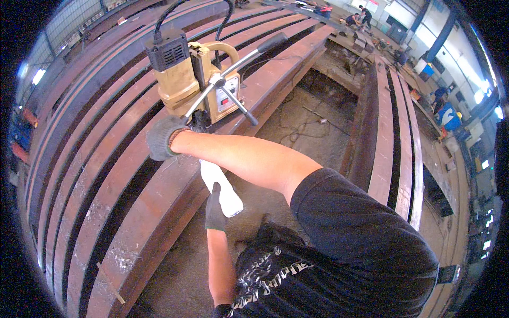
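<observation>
A yellow and black magnetic drill [185, 79] stands upright on a rust-brown steel beam [159, 204], with a silver three-armed feed handle [218, 82] on its side. My right hand [165, 139], in a grey knit glove, reaches across to the drill's lower end; its fingers are hidden, so their grip does not show. My left hand [214, 208], also gloved, is closed around a white plastic bottle [220, 188] below my right forearm. The bottle leans, and its upper end passes out of sight behind that forearm.
Several long steel beams [106, 164] run side by side to the left, with dark gaps between them. More beams [383, 143] lie to the right. A thin cable [297, 132] crosses the floor between. People [365, 17] work far off.
</observation>
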`<state>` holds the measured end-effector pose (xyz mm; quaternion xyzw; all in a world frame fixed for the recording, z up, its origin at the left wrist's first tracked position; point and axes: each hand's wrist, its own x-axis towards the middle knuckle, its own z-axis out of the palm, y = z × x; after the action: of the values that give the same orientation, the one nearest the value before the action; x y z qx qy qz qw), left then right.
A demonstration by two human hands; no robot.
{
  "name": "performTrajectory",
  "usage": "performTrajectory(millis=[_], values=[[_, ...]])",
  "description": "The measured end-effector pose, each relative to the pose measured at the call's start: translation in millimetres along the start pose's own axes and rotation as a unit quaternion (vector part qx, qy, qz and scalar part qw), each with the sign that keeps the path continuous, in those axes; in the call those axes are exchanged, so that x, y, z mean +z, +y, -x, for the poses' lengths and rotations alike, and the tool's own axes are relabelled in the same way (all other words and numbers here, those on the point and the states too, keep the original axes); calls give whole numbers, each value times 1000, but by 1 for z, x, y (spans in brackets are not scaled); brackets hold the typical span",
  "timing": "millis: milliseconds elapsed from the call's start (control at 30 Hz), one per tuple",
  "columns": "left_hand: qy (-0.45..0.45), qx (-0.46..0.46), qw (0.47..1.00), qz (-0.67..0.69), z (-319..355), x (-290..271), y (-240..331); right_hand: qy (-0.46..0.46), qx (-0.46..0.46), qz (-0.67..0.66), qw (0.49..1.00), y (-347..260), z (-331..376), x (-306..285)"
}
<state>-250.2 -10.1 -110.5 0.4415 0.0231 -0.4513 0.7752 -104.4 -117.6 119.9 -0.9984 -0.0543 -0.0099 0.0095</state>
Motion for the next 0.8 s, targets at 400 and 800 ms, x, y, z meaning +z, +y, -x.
performTrajectory(millis=[400, 800], values=[[124, 93, 986, -61, 46, -27, 5, -30, -16, -66, 997, -9, 18, -27], [330, 320, 881, -113, 120, -40, 47, -43, -69, 5, 997, -16, 22, -31]])
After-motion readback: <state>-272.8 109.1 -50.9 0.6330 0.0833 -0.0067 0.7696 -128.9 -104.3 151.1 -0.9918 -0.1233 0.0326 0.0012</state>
